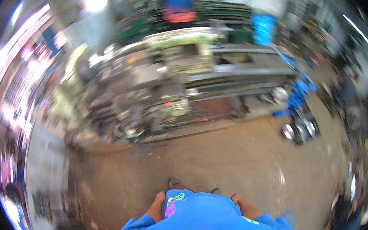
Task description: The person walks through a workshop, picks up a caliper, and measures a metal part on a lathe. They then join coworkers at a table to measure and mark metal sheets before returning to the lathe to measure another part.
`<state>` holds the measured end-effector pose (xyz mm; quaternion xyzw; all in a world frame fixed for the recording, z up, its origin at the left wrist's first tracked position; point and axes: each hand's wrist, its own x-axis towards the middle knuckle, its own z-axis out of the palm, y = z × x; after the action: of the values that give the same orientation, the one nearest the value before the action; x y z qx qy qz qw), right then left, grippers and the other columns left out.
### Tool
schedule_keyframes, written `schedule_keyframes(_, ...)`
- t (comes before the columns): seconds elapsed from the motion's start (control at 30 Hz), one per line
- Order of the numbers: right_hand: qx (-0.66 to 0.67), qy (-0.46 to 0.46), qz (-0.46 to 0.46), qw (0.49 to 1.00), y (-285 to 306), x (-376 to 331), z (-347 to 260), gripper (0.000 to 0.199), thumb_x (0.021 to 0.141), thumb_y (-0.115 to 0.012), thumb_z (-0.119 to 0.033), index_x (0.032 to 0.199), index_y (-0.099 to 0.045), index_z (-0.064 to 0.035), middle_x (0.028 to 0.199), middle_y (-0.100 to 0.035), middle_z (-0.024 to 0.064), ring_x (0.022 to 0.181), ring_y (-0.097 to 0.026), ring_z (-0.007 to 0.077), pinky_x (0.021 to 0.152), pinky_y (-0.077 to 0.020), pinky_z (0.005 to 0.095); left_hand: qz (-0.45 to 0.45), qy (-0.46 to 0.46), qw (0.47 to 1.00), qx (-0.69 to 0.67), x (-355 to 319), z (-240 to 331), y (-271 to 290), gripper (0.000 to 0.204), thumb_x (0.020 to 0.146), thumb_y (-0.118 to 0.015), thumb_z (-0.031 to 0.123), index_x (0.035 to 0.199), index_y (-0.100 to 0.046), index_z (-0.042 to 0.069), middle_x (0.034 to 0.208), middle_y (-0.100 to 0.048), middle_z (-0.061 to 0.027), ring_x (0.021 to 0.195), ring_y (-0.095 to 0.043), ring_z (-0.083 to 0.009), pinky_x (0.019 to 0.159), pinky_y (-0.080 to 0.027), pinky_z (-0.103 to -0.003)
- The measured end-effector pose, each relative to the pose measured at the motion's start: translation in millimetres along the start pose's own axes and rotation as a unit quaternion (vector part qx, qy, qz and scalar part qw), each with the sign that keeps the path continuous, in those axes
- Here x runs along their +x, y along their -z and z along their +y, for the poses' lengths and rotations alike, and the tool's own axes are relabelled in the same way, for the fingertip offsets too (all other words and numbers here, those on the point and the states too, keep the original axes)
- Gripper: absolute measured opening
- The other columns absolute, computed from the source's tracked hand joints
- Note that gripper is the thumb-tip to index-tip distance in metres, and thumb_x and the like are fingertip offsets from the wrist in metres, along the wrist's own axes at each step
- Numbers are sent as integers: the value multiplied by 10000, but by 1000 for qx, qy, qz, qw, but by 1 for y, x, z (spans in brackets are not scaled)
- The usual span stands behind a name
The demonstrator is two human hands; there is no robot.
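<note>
My left hand [159,199] hangs beside my body, at the edge of my blue shirt [197,216]. On the other side my right hand [238,198] hangs down the same way. Motion blur and the steep angle hide the fingers of both, and nothing held shows in either. Neither hand touches the large lathe-like machine [202,76], which stretches across the view ahead with pale green parts and long metal rails. The whole picture is smeared, so its smaller parts cannot be made out.
Brown floor [205,152] lies between me and the machine. Shiny round metal pieces [301,130] sit on a dark stand at the right, beside blue sheeting [298,94]. A blue container [264,29] is behind. A grey panel [44,171] stands at the left.
</note>
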<state>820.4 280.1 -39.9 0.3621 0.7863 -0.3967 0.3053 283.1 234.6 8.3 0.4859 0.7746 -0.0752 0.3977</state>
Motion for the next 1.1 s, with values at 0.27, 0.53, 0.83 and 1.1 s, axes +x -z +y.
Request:
schedule_keyframes(0.27, 508, -227, 213, 803, 122, 46, -79, 192, 860, -612, -99, 987, -654, 40, 833, -692, 158, 672, -661, 259, 542, -517, 380, -84, 68, 989, -96, -5, -78, 4, 330, 793, -619, 235, 1023, -727, 24, 1108, -675, -221, 1035, -653, -390, 879, -527, -468)
schedule_keyframes(0.53, 523, -200, 248, 790, 235, 128, -149, 154, 885, -609, -113, 995, -632, -7, 824, -678, 117, 635, -647, 229, 558, -519, 365, -86, 44, 995, -18, 50, -111, 71, 351, 771, -646, 265, 1023, -729, 35, 1116, -676, -211, 1036, -660, -371, 876, -537, -437)
schedule_keyframes(0.83, 541, -179, 216, 793, 257, 149, -205, 197, 881, -630, -115, 1045, -618, -6, 854, -687, 125, 637, -654, 236, 547, -511, 364, -16, 22, 996, -86, 99, -125, 162, 449, 820, -636, 406, 1064, -718, 38, 1183, -653, -200, 1108, -622, -370, 965, -491, -447)
schedule_keyframes(1.1, 538, -288, 269, 745, 207, 112, -161, 171, 859, -626, -162, 941, -696, -28, 835, -706, 137, 660, -658, 229, 563, -516, 364, -39, -21, 999, -24, 124, -102, 152, 441, 838, -608, 409, 1070, -722, 51, 1186, -650, -195, 1119, -616, -365, 966, -490, -434)
